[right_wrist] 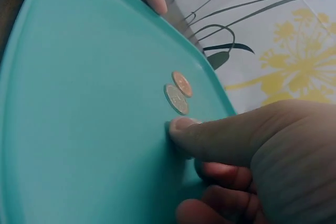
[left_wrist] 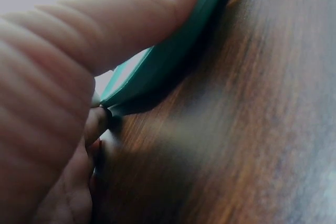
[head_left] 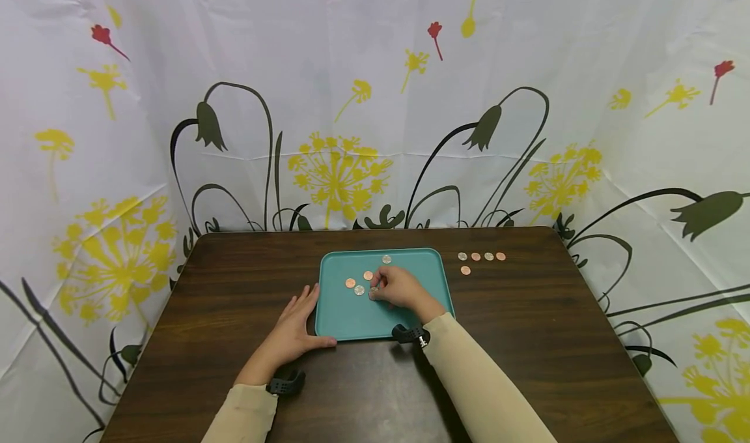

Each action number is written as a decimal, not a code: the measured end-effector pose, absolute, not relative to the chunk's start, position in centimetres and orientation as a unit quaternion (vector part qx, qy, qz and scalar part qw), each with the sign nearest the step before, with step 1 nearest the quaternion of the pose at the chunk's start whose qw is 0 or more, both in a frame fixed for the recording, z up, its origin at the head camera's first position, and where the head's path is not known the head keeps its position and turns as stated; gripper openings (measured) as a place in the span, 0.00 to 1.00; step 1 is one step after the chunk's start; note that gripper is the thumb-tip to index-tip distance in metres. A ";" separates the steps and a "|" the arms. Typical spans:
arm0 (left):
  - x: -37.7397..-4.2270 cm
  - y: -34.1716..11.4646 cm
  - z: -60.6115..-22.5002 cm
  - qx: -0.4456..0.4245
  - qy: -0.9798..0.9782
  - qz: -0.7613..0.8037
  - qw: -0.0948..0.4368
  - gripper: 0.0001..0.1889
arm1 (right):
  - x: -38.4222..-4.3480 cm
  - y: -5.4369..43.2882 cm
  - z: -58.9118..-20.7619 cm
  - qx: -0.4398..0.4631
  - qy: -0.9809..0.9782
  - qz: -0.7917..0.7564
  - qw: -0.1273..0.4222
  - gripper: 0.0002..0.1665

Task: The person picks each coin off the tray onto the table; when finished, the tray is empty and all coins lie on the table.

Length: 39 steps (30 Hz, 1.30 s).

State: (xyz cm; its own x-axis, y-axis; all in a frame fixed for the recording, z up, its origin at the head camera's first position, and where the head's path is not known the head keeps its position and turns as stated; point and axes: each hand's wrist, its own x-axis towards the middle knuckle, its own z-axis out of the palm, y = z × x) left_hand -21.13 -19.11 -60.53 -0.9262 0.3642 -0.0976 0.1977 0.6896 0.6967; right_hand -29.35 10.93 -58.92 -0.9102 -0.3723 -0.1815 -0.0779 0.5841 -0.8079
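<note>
A teal tray [head_left: 351, 322] lies on the dark wood table, with several coins on it. My right hand [head_left: 401, 288] reaches over the tray, thumb and forefinger pinching a silver coin [head_left: 373, 294] low at its surface. Just left of those fingertips lie another silver coin [right_wrist: 176, 99] and a copper coin [right_wrist: 182, 83]. Behind are a second copper coin [head_left: 368, 275] and, close to the far rim, a silver coin [head_left: 387, 259]. My left hand [head_left: 291, 332] rests at the tray's front left corner, fingers straight along the left side, thumb [left_wrist: 152, 14] against the front rim.
Right of the tray, on the table [head_left: 527, 339], is a row of coins alternating silver [head_left: 462, 257] and copper [head_left: 476, 257]. One more copper coin [head_left: 465, 270] sits in front of the row's left end. A flowered curtain [head_left: 375, 104] hangs behind the table and at both sides.
</note>
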 end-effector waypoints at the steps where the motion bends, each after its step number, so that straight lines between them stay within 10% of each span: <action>1: -21.1 -19.1 -60.5 0.154 0.912 0.362 0.114 0.72 | -29.4 11.0 -58.9 -0.131 0.872 -0.442 0.168 0.11; 11: -21.2 -19.0 -60.5 0.149 0.912 0.360 0.125 0.73 | -28.0 13.5 -58.9 -0.096 0.800 -0.579 0.126 0.09; 25: -21.0 -19.1 -60.5 0.144 0.913 0.358 0.133 0.73 | -24.7 26.8 -58.7 0.150 0.809 -0.562 -0.077 0.14; 39: -21.1 -19.0 -60.4 0.148 0.913 0.358 0.126 0.73 | -26.8 30.2 -60.8 0.225 0.817 -0.519 -0.116 0.15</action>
